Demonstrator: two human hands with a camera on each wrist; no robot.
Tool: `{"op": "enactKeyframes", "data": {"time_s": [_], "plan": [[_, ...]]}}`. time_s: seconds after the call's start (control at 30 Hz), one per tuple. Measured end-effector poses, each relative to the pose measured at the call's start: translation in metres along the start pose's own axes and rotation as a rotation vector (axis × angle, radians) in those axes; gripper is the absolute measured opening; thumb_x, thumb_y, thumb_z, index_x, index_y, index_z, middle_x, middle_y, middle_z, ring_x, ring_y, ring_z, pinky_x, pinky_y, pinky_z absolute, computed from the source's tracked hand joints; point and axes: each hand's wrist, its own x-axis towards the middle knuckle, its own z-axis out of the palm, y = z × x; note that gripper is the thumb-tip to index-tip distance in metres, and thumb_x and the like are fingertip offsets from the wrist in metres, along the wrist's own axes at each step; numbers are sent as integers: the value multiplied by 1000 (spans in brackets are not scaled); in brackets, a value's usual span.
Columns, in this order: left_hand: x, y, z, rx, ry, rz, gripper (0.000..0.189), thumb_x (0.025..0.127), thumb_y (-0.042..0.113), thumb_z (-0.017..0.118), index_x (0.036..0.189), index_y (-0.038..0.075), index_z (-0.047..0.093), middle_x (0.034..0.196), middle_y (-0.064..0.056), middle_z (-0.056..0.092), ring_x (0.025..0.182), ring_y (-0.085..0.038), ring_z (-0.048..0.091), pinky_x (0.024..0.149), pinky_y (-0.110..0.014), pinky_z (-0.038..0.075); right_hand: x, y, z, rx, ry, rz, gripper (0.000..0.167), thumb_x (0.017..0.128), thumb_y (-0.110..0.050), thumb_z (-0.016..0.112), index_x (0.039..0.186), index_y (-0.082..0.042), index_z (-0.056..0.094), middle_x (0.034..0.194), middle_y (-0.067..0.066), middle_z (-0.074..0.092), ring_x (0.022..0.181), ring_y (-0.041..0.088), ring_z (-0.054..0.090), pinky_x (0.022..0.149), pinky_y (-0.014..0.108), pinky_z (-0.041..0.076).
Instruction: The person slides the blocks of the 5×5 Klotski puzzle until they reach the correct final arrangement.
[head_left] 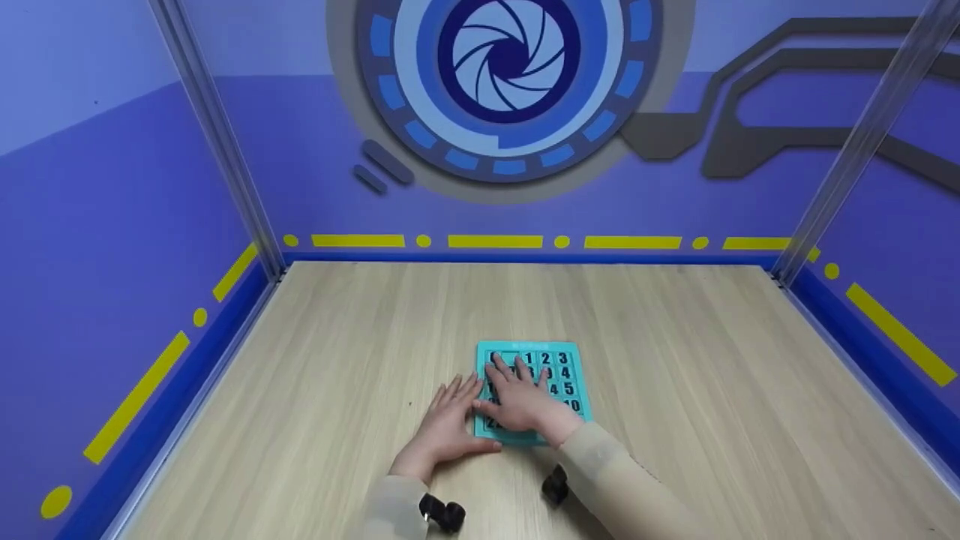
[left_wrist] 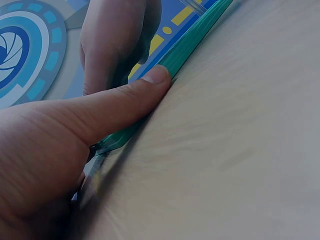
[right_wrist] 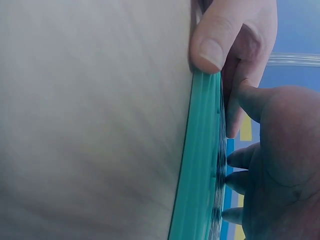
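A teal sliding number puzzle (head_left: 568, 388) lies flat on the wooden table, black numbers on its tiles. My left hand (head_left: 446, 427) braces its lower left corner, with straight fingers along the left side and the thumb against the near edge. That thumb (left_wrist: 125, 102) shows on the teal rim in the left wrist view. Over the tiles spreads my right hand (head_left: 520, 400), its fingertips touching the upper left part and covering several numbers. In the right wrist view, the right hand's fingers (right_wrist: 239, 182) point down onto the tile face.
The light wooden table (head_left: 337, 337) extends around the puzzle. Purple-blue walls (head_left: 135, 225) with yellow marks stand at the back and sides, with metal posts (head_left: 217, 142) in the corners. Small black devices (head_left: 442, 514) sit at both wrists.
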Motion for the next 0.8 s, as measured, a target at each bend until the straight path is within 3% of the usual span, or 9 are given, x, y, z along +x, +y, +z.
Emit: {"op": "enactKeyframes", "data": {"time_s": [0.37,0.8], "plan": [[1,-2,0,15,3,4,111,75,51,88,160,4,34,170,-14,29,160,-41,17,132,-60,11,-5,7,-2,69,22,41,80,102,-59,50,165,-16,26,174,12,14,161,44,6,120,82,0],[2,-2,1,22,-10,-11,112,76,55,86,160,5,33,170,-14,28,160,-40,16,132,-59,10,-12,21,0,110,110,123,82,102,-58,53,163,-10,27,173,17,16,159,48,9,117,85,2]]}}
